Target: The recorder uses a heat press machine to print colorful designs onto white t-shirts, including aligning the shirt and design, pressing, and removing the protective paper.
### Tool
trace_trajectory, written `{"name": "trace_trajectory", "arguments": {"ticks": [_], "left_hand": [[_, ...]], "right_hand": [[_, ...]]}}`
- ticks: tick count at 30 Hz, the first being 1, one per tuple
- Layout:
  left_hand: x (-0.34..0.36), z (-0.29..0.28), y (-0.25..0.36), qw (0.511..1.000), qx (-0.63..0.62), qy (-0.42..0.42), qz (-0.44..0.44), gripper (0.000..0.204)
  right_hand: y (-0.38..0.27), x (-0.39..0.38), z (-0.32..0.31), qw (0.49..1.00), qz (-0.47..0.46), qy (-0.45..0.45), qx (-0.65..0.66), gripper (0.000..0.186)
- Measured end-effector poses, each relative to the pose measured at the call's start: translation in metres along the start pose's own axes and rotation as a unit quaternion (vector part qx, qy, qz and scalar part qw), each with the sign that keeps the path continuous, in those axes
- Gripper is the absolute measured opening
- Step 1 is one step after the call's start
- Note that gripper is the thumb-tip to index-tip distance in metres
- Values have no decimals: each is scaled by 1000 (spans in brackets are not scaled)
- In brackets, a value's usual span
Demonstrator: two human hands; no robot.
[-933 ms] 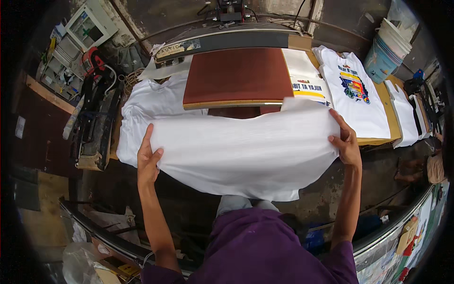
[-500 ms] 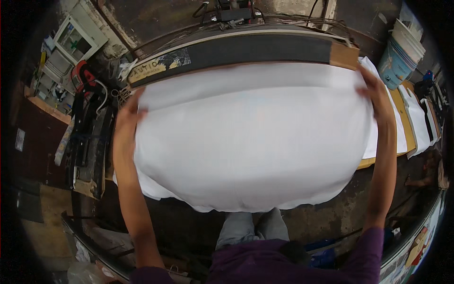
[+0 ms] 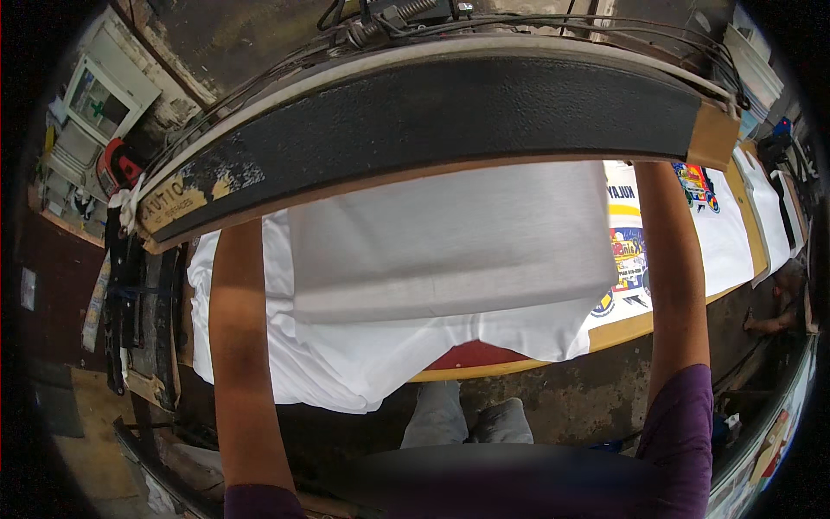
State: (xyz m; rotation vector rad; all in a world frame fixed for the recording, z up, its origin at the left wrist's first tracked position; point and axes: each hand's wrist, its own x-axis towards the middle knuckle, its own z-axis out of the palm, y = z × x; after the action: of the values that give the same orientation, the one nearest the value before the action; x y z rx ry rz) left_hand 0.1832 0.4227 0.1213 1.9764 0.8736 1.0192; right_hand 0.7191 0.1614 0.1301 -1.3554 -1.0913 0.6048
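Observation:
My left forearm (image 3: 242, 346) and right forearm (image 3: 674, 277) reach forward under a long black heat press head (image 3: 415, 117). Both hands are hidden beneath it, so their fingers do not show. Between my arms a smooth white sheet (image 3: 450, 251) lies over a white garment (image 3: 333, 372). The garment is rumpled on the left, its near edge hanging over the board's front. Close to my right forearm, a printed white piece (image 3: 627, 251) with coloured designs shows beside the sheet. Past that forearm lies a printed white shirt (image 3: 726, 233).
Under the cloth is a tan-edged board (image 3: 622, 331) with a dark red patch (image 3: 480, 355). Folded white cloths (image 3: 774, 212) lie at the far right. Black metal equipment (image 3: 143, 320) stands left, below a white cabinet (image 3: 104, 99). Cables (image 3: 553, 26) run behind the press.
The white sheet, spread and billowing between my hands before, now lies lower over the garment. My hands have passed under the press head, which looks larger and closer. Printed designs show on the right.

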Motion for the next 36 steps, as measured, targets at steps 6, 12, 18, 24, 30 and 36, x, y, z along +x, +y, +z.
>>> {"name": "trace_trajectory", "arguments": {"ticks": [6, 12, 18, 24, 30, 36], "left_hand": [[-205, -30, -20, 993, -97, -15, -73, 32], [-85, -13, -15, 977, -153, -5, -149, 33], [-181, 16, -5, 949, -231, -7, -216, 33], [-55, 85, 29, 909, -292, 21, -296, 33], [-169, 50, 39, 875, -356, 93, -315, 38], [-188, 35, 16, 853, -396, 82, -329, 44]], "right_hand": [[39, -20, -50, 999, -20, 15, -36, 46], [79, -20, -37, 998, -52, 6, -33, 48], [102, -48, -49, 995, -84, 10, -56, 51], [103, -34, 28, 992, -112, -18, -57, 53], [24, -160, 25, 932, 216, 41, 289, 52], [12, -178, 4, 948, 198, 124, 216, 61]]}}
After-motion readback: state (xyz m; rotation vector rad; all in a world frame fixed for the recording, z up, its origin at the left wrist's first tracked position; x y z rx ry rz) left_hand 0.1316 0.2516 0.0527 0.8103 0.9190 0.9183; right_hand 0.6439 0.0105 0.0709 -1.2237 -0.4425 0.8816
